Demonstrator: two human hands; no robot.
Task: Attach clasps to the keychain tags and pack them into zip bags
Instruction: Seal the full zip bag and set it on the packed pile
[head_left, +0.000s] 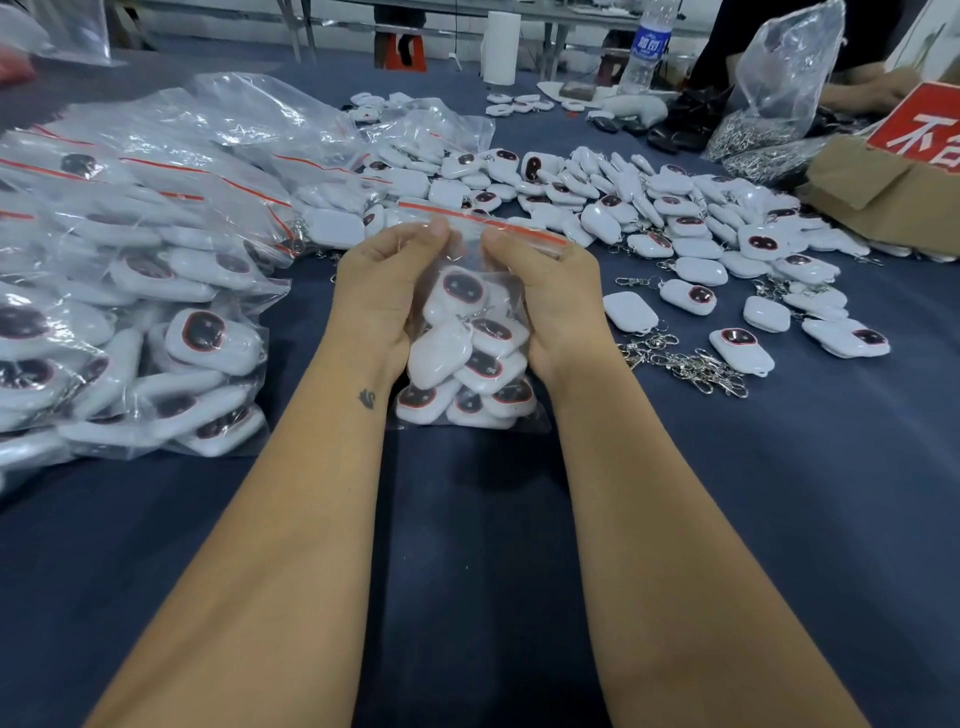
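Zip bag (470, 364) stands upright on the dark worktop (467, 519), held between both hands: left hand (382, 291) and right hand (553, 296) each curl round a side, thumbs pinching near its red seal strip. Clear plastic shows white tags (462, 353) with dark red-rimmed faces inside.

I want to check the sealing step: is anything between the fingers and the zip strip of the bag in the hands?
Nothing visible. The left hand and right hand already pinch the filled zip bag just below its red zip strip.
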